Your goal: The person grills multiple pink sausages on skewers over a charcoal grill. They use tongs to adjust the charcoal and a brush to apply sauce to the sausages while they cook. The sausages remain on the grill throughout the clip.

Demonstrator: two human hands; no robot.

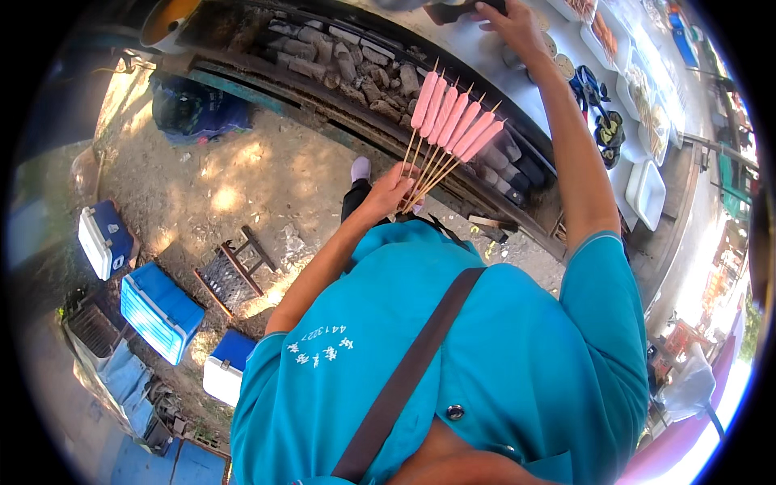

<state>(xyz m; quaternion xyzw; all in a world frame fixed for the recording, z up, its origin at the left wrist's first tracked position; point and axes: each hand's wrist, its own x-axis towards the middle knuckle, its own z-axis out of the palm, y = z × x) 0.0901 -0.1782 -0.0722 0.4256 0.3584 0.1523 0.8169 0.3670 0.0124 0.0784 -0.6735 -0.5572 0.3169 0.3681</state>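
My left hand [393, 189] grips a fan of several thin wooden skewers by their lower ends, in front of my waist. Each skewer carries a pink sausage [450, 118] with shallow cuts, and the pointed tips stick out beyond. The sausages are held above the edge of a long charcoal grill trough. My right arm reaches forward over a pale tabletop; my right hand [512, 25] is at the top edge of the view, its fingers at a dark object [464, 11] that is partly cut off. Whether the fingers close on it cannot be told.
Grey lumps, seemingly charcoal, fill the trough [339, 60]. Round-topped containers [564, 65], black-and-blue bundled items [587, 85] and white trays [646, 194], some with skewers, stand right. Cool boxes [162, 312] and a small folding stool [230, 276] stand on the ground left.
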